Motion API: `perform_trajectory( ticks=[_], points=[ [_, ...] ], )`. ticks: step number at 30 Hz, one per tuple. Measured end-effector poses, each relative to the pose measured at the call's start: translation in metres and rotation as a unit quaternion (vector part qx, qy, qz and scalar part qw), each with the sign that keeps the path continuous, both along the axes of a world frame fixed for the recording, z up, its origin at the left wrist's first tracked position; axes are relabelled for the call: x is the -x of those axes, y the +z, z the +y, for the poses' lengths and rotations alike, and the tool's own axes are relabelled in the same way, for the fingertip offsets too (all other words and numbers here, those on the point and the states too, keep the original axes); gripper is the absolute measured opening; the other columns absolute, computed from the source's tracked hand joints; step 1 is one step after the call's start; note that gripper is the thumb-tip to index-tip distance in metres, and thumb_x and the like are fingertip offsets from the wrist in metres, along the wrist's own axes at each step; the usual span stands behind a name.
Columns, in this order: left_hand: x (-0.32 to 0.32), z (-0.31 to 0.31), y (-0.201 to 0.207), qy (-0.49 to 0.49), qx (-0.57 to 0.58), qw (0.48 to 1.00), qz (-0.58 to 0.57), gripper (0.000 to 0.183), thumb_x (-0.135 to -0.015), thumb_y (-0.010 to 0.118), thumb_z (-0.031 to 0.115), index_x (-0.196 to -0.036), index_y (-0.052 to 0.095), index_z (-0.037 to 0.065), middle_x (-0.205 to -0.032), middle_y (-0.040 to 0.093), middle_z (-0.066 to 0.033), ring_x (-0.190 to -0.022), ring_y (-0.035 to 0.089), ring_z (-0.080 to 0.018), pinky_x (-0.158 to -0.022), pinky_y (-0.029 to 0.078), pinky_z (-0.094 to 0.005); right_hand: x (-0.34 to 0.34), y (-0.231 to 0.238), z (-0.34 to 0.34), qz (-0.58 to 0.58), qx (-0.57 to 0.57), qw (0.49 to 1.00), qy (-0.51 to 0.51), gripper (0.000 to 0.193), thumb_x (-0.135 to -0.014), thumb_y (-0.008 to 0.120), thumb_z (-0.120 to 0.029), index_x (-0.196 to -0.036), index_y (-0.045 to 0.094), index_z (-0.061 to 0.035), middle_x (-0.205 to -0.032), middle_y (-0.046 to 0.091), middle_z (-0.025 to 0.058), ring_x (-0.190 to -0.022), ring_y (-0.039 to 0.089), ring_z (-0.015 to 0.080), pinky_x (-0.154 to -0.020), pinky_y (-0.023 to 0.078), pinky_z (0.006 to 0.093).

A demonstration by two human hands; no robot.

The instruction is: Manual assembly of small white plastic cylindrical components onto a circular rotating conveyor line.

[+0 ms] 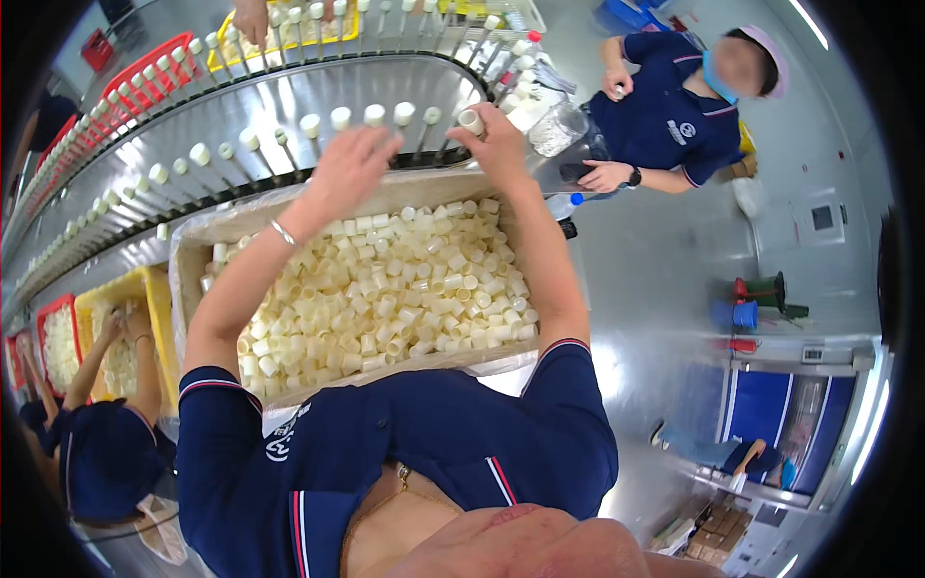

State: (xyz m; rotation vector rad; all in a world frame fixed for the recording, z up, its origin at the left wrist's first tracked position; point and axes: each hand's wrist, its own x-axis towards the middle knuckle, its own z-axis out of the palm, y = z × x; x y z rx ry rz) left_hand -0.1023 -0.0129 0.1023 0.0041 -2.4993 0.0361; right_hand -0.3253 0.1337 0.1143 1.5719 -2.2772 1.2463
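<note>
My right hand pinches a cream cylindrical cap at the right end of the near row of pins. Reaching over that row, my left hand has its fingers stretched out, a little blurred, and I see nothing held in them. Just beyond its fingertips a white cap tops one of the upright metal pins. Below both hands, a lined box holds a heap of loose cream caps. More capped pins run along the curved conveyor.
At the right a co-worker stands beside a clear plastic bag and a blue-capped bottle. Other workers reach into a yellow bin and a red bin at the left. Another hand is beyond the conveyor.
</note>
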Motion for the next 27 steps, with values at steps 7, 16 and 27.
perform_trajectory(
  ticks=[7, 16, 27],
  points=[
    [-0.095, 0.056, -0.135, -0.056, -0.148, 0.972, -0.172, 0.040, -0.080, 0.061, 0.015, -0.120, 0.059, 0.011, -0.123, 0.053, -0.0106, -0.112, 0.051, -0.0311, -0.097, 0.042, -0.0425, -0.029, 0.024, -0.040, 0.027, -0.012, 0.989, 0.142, 0.029, -0.085, 0.069, -0.030, -0.105, 0.062, -0.0095, -0.084, 0.064, 0.0053, -0.076, 0.057, 0.0176, -0.074, 0.043, 0.0336],
    [-0.116, 0.049, -0.129, -0.010, -0.251, 0.885, -0.391, 0.037, -0.081, 0.063, 0.012, -0.118, 0.059, 0.010, -0.115, 0.056, -0.0100, -0.108, 0.054, -0.0311, -0.089, 0.047, -0.0404, -0.055, 0.025, -0.128, 0.316, -0.065, 0.919, 0.228, 0.031, -0.077, 0.071, -0.038, -0.091, 0.065, -0.0114, -0.088, 0.067, 0.0062, -0.092, 0.057, 0.0241, -0.095, 0.034, 0.0408],
    [-0.123, 0.034, -0.075, -0.040, -0.597, 0.772, -0.213, 0.036, -0.089, 0.060, 0.004, -0.124, 0.059, 0.013, -0.119, 0.056, -0.0067, -0.105, 0.058, -0.0195, -0.087, 0.048, -0.0317, -0.050, -0.020, -0.100, 0.419, -0.074, 0.896, 0.125, 0.040, -0.077, 0.072, -0.035, -0.102, 0.061, -0.0060, -0.092, 0.065, 0.0102, -0.095, 0.057, 0.0258, -0.100, 0.031, 0.0431]
  ],
)
